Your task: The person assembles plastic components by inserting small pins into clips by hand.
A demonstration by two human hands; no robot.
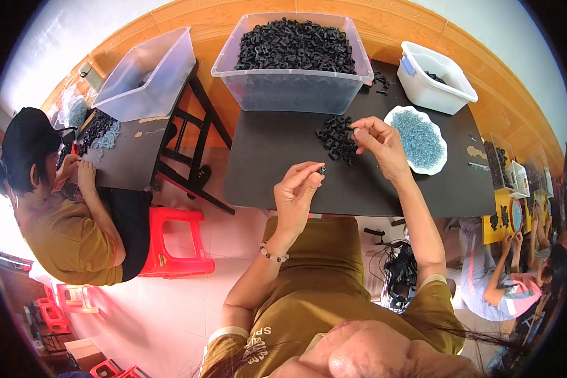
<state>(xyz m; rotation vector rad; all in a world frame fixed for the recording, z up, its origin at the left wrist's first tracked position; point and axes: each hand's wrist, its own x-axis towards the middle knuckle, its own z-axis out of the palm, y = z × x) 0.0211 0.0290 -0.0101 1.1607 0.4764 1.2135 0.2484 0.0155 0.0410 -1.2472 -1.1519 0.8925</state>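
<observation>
In my left hand (294, 192) the thumb and forefinger pinch a small black plastic part (322, 170), held just above the front of the dark table. My right hand (382, 146) is at the right edge of a loose pile of black plastic parts (337, 140). Its thumb and forefinger are drawn together there; what lies between them, if anything, is too small to make out. Just right of that hand sits a white scalloped plate (443, 151) heaped with small clear-blue pieces (416, 137).
Behind the pile stands a large clear bin (290, 91) full of black parts. A white tub (444, 97) is at the back right. On the left, a person in a cap (63, 208) works at another table (135, 148). More people sit far right. A red stool (176, 242) stands left.
</observation>
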